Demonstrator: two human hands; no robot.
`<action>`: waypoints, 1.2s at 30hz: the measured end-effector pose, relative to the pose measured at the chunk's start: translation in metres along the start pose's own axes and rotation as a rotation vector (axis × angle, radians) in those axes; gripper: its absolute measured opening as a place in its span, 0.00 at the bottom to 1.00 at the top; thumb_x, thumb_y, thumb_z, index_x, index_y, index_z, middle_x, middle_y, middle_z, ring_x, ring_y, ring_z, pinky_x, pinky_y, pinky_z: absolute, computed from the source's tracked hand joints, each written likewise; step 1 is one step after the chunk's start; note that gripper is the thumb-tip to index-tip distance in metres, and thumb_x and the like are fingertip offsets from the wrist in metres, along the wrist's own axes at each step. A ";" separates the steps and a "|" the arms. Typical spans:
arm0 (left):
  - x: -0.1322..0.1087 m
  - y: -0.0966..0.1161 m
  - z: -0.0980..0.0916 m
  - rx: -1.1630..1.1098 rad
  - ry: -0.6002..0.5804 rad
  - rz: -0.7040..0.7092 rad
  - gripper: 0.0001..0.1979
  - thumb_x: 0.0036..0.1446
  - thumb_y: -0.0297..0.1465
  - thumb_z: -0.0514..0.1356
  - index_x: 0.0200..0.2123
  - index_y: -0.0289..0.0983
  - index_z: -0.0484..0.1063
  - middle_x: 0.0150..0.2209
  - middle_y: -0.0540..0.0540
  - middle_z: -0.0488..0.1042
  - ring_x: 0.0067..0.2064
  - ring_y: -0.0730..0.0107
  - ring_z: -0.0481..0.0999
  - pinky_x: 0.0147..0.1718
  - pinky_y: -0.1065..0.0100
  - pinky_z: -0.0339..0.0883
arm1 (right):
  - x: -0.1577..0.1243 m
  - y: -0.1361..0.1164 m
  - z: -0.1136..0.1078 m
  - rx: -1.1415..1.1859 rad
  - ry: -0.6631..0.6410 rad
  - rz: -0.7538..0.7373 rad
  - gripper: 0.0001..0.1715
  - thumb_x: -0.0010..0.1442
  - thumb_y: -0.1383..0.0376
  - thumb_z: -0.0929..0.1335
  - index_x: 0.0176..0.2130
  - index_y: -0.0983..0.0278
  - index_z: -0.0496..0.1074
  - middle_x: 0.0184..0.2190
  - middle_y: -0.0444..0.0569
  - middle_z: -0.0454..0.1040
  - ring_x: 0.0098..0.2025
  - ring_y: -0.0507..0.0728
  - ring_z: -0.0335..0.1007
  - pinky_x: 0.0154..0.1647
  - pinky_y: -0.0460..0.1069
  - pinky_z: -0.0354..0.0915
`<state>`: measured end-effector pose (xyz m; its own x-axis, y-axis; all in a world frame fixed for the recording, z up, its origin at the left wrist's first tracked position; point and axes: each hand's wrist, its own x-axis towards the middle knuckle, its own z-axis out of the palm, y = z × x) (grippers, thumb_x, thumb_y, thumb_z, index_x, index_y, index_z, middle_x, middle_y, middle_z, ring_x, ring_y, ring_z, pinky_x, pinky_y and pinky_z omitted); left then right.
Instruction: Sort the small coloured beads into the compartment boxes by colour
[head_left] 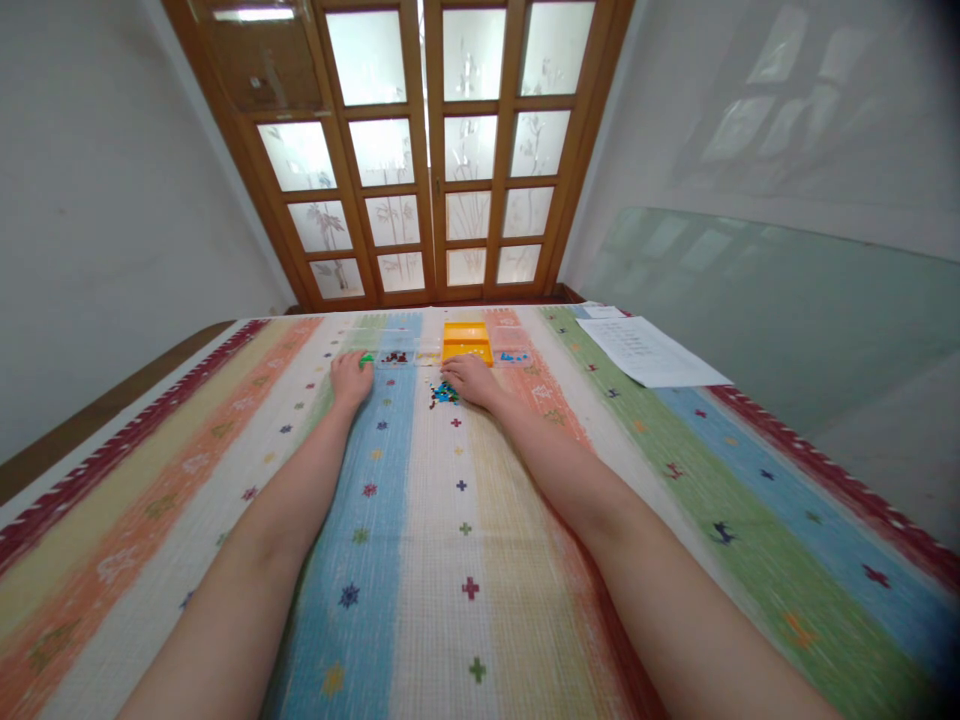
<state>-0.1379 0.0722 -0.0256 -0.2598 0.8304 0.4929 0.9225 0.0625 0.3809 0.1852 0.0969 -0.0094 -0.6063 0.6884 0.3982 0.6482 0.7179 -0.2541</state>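
Note:
My left hand is at the left end of a row of small clear boxes, its fingers curled beside bright green pieces. What those fingers hold, if anything, is hidden. My right hand reaches in from the right with fingers stretched out and slightly bent. Its fingertips hover over or touch the edge of a loose pile of tiny blue, black and green pieces. Just behind this hand stands an opened yellow box. Between the hands, a clear box holds dark red-brown pieces and another holds pale yellowish ones.
To the right of the yellow box, a clear box holds blue pieces. Printed paper sheets lie at the far right of the table. A striped cloth covers the tabletop. Wooden glass-paned doors stand beyond, with walls on both sides.

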 end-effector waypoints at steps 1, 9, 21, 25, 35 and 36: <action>0.000 -0.002 0.001 0.009 -0.012 -0.009 0.22 0.65 0.33 0.55 0.58 0.36 0.78 0.60 0.36 0.79 0.64 0.45 0.71 0.69 0.45 0.59 | -0.001 -0.002 0.001 0.017 0.000 -0.026 0.19 0.75 0.61 0.64 0.52 0.61 0.84 0.55 0.52 0.82 0.57 0.60 0.75 0.64 0.54 0.61; -0.001 -0.006 0.006 -0.002 -0.065 -0.001 0.21 0.63 0.34 0.57 0.57 0.38 0.79 0.59 0.36 0.79 0.64 0.45 0.71 0.68 0.44 0.60 | -0.004 -0.021 0.003 0.095 -0.084 -0.207 0.17 0.75 0.60 0.66 0.53 0.59 0.84 0.56 0.51 0.82 0.57 0.60 0.74 0.64 0.54 0.61; -0.007 0.016 0.003 -0.054 -0.045 0.087 0.21 0.64 0.32 0.56 0.57 0.37 0.79 0.60 0.37 0.78 0.64 0.47 0.71 0.69 0.46 0.60 | -0.001 -0.025 0.010 0.038 -0.125 -0.235 0.19 0.76 0.60 0.65 0.58 0.58 0.82 0.58 0.54 0.80 0.60 0.62 0.73 0.65 0.57 0.62; -0.010 0.023 0.002 -0.064 -0.069 0.113 0.22 0.65 0.32 0.55 0.58 0.36 0.79 0.62 0.36 0.76 0.66 0.47 0.69 0.70 0.46 0.58 | 0.000 -0.026 0.011 0.016 -0.119 -0.244 0.20 0.76 0.60 0.64 0.57 0.61 0.82 0.57 0.56 0.80 0.59 0.62 0.73 0.64 0.56 0.62; -0.013 0.033 0.004 -0.082 -0.057 0.251 0.20 0.67 0.34 0.56 0.56 0.39 0.80 0.61 0.39 0.77 0.65 0.50 0.70 0.70 0.48 0.59 | -0.001 -0.026 0.011 -0.017 -0.101 -0.202 0.21 0.78 0.60 0.62 0.56 0.60 0.81 0.56 0.55 0.80 0.58 0.61 0.72 0.63 0.55 0.61; -0.013 0.034 0.004 -0.088 -0.058 0.273 0.20 0.68 0.34 0.55 0.56 0.39 0.80 0.60 0.39 0.77 0.65 0.50 0.70 0.70 0.49 0.59 | -0.001 -0.025 0.012 -0.015 -0.077 -0.185 0.21 0.79 0.60 0.62 0.57 0.60 0.81 0.57 0.55 0.79 0.59 0.61 0.72 0.64 0.55 0.60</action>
<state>-0.1019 0.0659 -0.0219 0.0136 0.8406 0.5415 0.9271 -0.2135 0.3082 0.1640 0.0800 -0.0137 -0.7489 0.5509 0.3684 0.5284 0.8318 -0.1697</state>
